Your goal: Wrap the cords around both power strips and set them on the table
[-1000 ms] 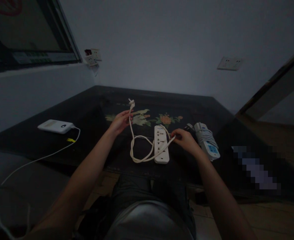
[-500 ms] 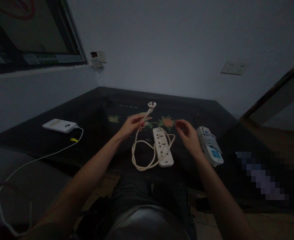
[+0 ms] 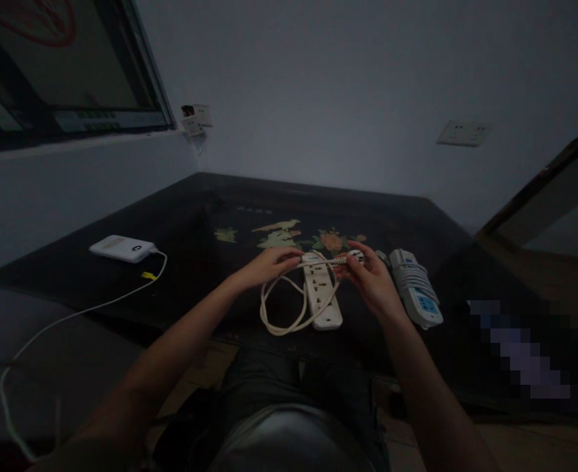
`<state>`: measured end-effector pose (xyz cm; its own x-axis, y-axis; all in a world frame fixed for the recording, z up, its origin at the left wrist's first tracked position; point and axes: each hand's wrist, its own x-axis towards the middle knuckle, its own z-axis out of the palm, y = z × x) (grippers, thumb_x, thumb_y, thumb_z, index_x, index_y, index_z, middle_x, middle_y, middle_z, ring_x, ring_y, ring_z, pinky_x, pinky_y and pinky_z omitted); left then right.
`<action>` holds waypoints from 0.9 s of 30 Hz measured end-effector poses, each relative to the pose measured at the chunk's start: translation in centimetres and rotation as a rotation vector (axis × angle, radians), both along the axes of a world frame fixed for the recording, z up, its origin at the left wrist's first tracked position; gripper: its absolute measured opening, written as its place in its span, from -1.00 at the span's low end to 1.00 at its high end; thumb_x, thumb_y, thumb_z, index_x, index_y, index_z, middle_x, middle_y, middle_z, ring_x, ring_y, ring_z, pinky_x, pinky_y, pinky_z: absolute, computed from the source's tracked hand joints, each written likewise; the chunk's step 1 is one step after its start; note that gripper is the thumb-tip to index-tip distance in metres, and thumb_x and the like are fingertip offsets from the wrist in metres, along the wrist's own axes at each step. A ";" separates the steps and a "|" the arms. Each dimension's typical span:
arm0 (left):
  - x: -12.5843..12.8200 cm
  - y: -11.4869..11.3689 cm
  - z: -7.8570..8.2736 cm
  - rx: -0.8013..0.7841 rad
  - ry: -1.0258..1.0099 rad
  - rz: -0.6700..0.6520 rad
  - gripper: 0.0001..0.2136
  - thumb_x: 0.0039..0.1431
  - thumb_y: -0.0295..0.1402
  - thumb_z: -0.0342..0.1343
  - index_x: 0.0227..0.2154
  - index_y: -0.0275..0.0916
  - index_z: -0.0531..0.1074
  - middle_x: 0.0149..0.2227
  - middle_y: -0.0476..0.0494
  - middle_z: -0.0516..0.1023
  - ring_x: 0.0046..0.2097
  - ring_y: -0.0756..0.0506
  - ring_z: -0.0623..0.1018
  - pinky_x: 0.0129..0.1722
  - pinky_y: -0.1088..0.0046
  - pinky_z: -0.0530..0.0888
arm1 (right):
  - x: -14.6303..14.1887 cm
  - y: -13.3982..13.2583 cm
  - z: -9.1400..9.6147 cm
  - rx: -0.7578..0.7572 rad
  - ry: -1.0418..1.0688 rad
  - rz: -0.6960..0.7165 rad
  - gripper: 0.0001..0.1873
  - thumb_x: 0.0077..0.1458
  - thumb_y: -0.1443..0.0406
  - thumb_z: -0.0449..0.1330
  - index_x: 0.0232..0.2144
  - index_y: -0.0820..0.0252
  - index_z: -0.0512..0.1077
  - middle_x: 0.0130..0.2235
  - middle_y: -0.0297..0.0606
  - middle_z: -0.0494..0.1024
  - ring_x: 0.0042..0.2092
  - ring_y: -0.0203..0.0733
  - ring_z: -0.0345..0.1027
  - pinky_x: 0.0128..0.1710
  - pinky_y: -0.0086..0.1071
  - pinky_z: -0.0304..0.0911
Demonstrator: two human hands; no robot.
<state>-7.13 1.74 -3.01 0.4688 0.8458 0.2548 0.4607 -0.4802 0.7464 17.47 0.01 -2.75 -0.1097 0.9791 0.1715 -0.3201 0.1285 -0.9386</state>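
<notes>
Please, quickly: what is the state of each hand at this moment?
Left hand: closed, holding the pale cord.
Right hand: closed, holding the plug at the cord's end.

Seen from the wearer's head, the left forearm (image 3: pixel 170 354) and right forearm (image 3: pixel 426 373), both bare, slant forward and inward from the lower corners. The left hand (image 3: pixel 273 265) points rightward, its wrist slightly bent, its grip closed between thumb and fingers. The right hand (image 3: pixel 373 282), near but apart, curls its fingers leftward, its grip also closed, the wrist nearly straight.
</notes>
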 end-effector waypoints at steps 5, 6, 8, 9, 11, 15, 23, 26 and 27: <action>-3.6 -1.6 -1.9 -0.158 0.330 0.225 -0.67 0.17 -0.11 0.03 -0.33 -0.30 0.49 -0.38 -0.16 0.57 -0.36 -0.09 0.52 -0.38 0.45 0.36 | 0.4 -0.7 -0.3 -0.054 0.165 -0.068 -0.55 -0.24 0.31 0.44 -0.22 0.14 0.43 -0.30 -0.34 0.60 -0.34 -0.34 0.48 -0.29 -0.48 0.43; -4.0 -2.0 -2.2 -0.214 0.310 0.215 -0.66 0.16 -0.08 0.02 -0.37 -0.30 0.48 -0.42 -0.13 0.54 -0.40 -0.07 0.50 -0.43 0.48 0.34 | 0.3 -0.8 -0.3 -0.063 0.199 -0.081 -0.57 -0.26 0.31 0.44 -0.26 0.15 0.45 -0.28 -0.33 0.60 -0.30 -0.34 0.48 -0.24 -0.48 0.42; -4.2 -2.6 -2.6 -0.328 0.197 0.193 -0.64 0.12 -0.04 0.04 -0.41 -0.30 0.44 -0.49 -0.08 0.50 -0.46 -0.03 0.46 -0.49 0.51 0.31 | 0.0 -0.9 -0.5 -0.068 0.244 -0.098 -0.61 -0.26 0.29 0.45 -0.30 0.17 0.47 -0.25 -0.30 0.60 -0.26 -0.34 0.47 -0.17 -0.47 0.41; -4.2 -2.9 -2.7 -0.382 0.119 0.193 -0.64 0.10 -0.03 0.06 -0.42 -0.29 0.43 -0.50 -0.05 0.48 -0.48 -0.01 0.44 -0.50 0.52 0.31 | -0.2 -1.0 -0.5 -0.061 0.246 -0.106 -0.63 -0.25 0.27 0.44 -0.31 0.18 0.47 -0.23 -0.29 0.60 -0.26 -0.34 0.47 -0.16 -0.45 0.41; -3.9 -3.2 -2.5 -0.478 -0.043 0.194 -0.64 0.07 -0.04 0.10 -0.42 -0.30 0.42 -0.48 -0.04 0.47 -0.46 0.01 0.44 -0.47 0.53 0.33 | -0.3 -1.1 -0.5 -0.021 0.210 -0.138 -0.67 -0.18 0.24 0.41 -0.30 0.17 0.47 -0.22 -0.28 0.59 -0.27 -0.32 0.46 -0.15 -0.39 0.40; -3.4 -3.6 -1.7 -0.592 -0.290 0.146 -0.66 0.10 -0.09 0.12 -0.27 -0.31 0.47 -0.25 -0.17 0.56 -0.30 -0.03 0.50 -0.32 0.48 0.40 | 0.1 -1.4 -0.2 0.105 0.051 -0.213 -0.65 -0.11 0.22 0.36 -0.22 0.16 0.47 -0.23 -0.27 0.57 -0.22 -0.22 0.46 -0.12 -0.27 0.39; -2.4 -3.0 -1.4 -0.631 -0.444 0.136 -0.69 0.13 -0.37 0.01 -0.10 -0.28 0.51 -0.04 -0.25 0.55 -0.04 -0.13 0.52 -0.05 0.35 0.41 | 0.1 -1.7 -0.5 0.232 -0.260 -0.240 -0.61 -0.05 0.24 0.30 -0.12 0.17 0.43 -0.14 -0.18 0.57 -0.09 -0.11 0.45 -0.01 -0.17 0.32; -2.4 -2.9 -1.3 -0.551 -0.372 0.099 -0.62 0.07 -0.46 -0.02 -0.05 -0.23 0.49 -0.01 -0.19 0.54 0.00 -0.12 0.51 0.03 0.32 0.37 | -0.6 -1.8 -0.9 0.283 -0.394 -0.231 -0.63 0.01 0.23 0.25 -0.09 0.18 0.42 -0.11 -0.15 0.55 -0.11 -0.11 0.45 -0.09 -0.21 0.35; -2.3 -2.9 -1.1 -0.517 -0.343 0.084 -0.60 0.05 -0.48 -0.03 -0.04 -0.22 0.49 0.01 -0.16 0.54 0.01 -0.12 0.50 0.06 0.31 0.34 | -0.9 -1.8 -1.1 0.307 -0.461 -0.229 -0.63 0.03 0.23 0.23 -0.08 0.17 0.42 -0.09 -0.15 0.55 -0.12 -0.10 0.45 -0.11 -0.22 0.36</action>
